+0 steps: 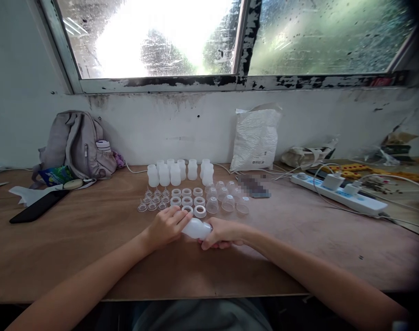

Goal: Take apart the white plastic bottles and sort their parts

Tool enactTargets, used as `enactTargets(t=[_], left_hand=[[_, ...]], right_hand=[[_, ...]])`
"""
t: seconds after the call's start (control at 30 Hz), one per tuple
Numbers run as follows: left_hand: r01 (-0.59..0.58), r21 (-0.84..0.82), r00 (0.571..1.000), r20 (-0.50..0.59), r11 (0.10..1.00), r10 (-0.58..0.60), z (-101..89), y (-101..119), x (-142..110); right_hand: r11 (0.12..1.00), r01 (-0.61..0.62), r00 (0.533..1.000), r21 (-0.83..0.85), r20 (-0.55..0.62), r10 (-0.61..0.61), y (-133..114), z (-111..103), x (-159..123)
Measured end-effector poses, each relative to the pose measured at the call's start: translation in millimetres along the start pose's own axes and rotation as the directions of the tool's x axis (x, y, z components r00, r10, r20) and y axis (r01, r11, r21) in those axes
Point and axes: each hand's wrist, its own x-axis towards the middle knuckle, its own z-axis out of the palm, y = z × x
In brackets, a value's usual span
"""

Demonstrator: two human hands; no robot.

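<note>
Both my hands hold one white baby bottle (196, 228), lying on its side just above the table. My left hand (167, 225) wraps round its left end, and my right hand (226, 232) grips the right end, where fingers cover whatever is there. Just beyond my hands are white collar rings (200, 211) in rows. Clear teats (142, 208) stand to their left, and clear dome caps (228, 203) to their right. Behind these, several white bottles (175, 174) stand upright without tops.
A grey backpack (76, 142) leans on the wall at the left, a black phone-like slab (40, 206) before it. White plastic bag (255, 138) stands at the back. A power strip (338, 195) with cables lies right, near a pixelated flat object (254, 186).
</note>
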Motion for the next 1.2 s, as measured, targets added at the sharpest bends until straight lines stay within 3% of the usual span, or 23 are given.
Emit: enactTargets(t=[0.1,0.17,0.3,0.4,0.67,0.8,1.0,1.2], left_hand=[[-0.028,0.056,0.999,0.024,0.998,0.026,-2.8,-1,0],[-0.027,0.095,0.999,0.042,0.995,0.024,-4.3,-2,1],[0.018,0.06,0.996,0.087,0.998,-0.023,-6.9,-2,3],[0.084,0.027,0.99,0.112,0.996,-0.086,-7.7,-3,4],[0.2,0.022,0.968,0.15,0.98,-0.201,-9.1,-1,5],[0.277,0.014,0.943,0.19,0.961,-0.274,-10.8,0,10],[0.377,-0.049,0.895,0.275,0.925,-0.35,-9.1,1,13],[0.46,-0.127,0.841,0.38,0.879,-0.385,-9.1,1,14]], right_hand=[[0.968,0.103,0.979,-0.228,-0.148,-0.139,1,6,1],[0.892,0.104,0.932,-0.44,-0.269,-0.241,1,10,2],[0.662,-0.141,0.799,-0.737,-0.479,-0.363,1,19,2],[0.535,-0.224,0.746,-0.815,-0.496,-0.443,-1,21,1],[0.483,-0.19,0.727,-0.855,-0.453,-0.516,-4,15,-2],[0.461,-0.202,0.692,-0.864,-0.459,-0.557,-3,11,2],[0.414,-0.232,0.68,-0.88,-0.451,-0.578,-3,9,4],[0.418,-0.222,0.708,-0.881,-0.44,-0.553,-4,8,2]])
